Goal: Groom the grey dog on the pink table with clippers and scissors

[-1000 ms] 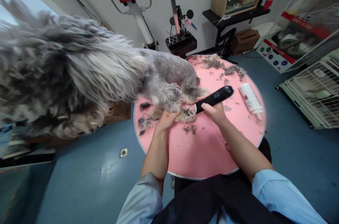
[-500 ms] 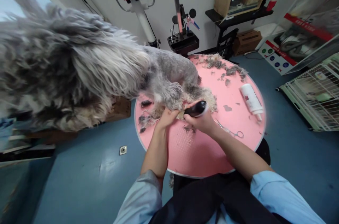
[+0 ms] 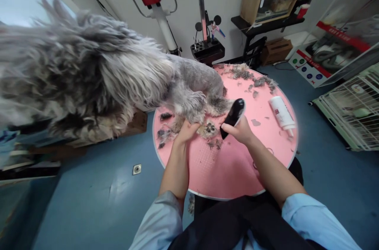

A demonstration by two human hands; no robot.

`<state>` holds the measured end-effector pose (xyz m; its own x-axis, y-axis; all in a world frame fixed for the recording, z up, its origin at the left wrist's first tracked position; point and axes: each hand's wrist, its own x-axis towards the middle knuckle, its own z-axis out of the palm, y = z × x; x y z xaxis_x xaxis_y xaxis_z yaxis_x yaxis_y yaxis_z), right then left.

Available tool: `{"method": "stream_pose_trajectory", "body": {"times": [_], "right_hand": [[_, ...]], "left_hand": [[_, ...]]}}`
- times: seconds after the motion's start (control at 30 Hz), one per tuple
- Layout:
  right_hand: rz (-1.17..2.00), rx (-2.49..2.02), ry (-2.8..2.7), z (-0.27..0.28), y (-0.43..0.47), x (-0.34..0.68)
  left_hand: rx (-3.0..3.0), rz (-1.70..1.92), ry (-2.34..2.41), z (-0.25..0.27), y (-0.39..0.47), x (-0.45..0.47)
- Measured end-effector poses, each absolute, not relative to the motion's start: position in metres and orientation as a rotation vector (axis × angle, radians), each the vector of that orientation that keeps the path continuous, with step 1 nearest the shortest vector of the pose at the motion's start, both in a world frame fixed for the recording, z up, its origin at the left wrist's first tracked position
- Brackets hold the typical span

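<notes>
A grey, shaggy dog (image 3: 127, 64) is on the round pink grooming table (image 3: 225, 175), its back clipped short and its head fur long, large at the left. My left hand (image 3: 188, 131) is closed around one of its legs, with the paw (image 3: 208, 128) turned so the pads show. In my right hand (image 3: 240, 127) is a black hair clipper (image 3: 233, 116), its head pointing down and apart from the paw, just right of it. Under my right forearm lie scissors (image 3: 270, 150), mostly hidden.
Clumps of cut fur (image 3: 260, 82) lie along the table's far edge, with more at the left. A white bottle (image 3: 282, 114) lies on the right side. Behind stand a tool holder (image 3: 209, 51) on a post and a white dryer (image 3: 161, 25). A wire cage (image 3: 352, 108) is at the right.
My right hand has drawn the clipper away from the paw, to the right, and tilted it more upright. The paw pads now show. My left hand keeps its hold.
</notes>
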<state>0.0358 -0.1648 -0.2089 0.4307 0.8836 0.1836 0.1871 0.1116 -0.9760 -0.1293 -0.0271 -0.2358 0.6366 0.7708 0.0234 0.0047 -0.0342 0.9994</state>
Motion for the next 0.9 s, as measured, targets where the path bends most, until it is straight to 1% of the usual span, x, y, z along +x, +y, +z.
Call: {"method": "stream_pose_trajectory", "body": {"times": [0.1, 0.27, 0.4, 0.53, 0.63, 0.7, 0.8, 0.87, 0.9], "right_hand": [[0.64, -1.281, -0.966, -0.211, -0.168, 0.035], [0.697, -1.419, -1.002, -0.214, -0.172, 0.031], [0.681, -1.331, -0.865, -0.217, -0.175, 0.03], [0.821, -1.423, -0.918, -0.225, -0.182, 0.023], [0.949, -1.424, -0.772, -0.237, -0.203, 0.016], [1.0, -1.42, -0.637, -0.246, -0.225, 0.015], [1.011, -1.38, -0.391, -0.259, -0.26, 0.021], [0.991, -1.331, -0.257, -0.265, -0.28, 0.028], [0.976, -1.313, -0.208, -0.267, -0.287, 0.033]], "left_hand": [[1.49, 0.7, 0.682, -0.234, -0.026, -0.13], [1.45, 0.693, 0.667, -0.231, -0.028, -0.13], [1.434, 0.692, 0.701, -0.229, -0.031, -0.128], [1.504, 0.642, 0.802, -0.22, -0.028, -0.13], [1.663, 0.679, 0.992, -0.209, -0.02, -0.14], [1.769, 0.831, 1.146, -0.203, -0.018, -0.151], [1.818, 1.3, 1.271, -0.203, -0.03, -0.16], [1.762, 1.54, 1.197, -0.209, -0.047, -0.153], [1.723, 1.54, 1.123, -0.213, -0.056, -0.144]]}}
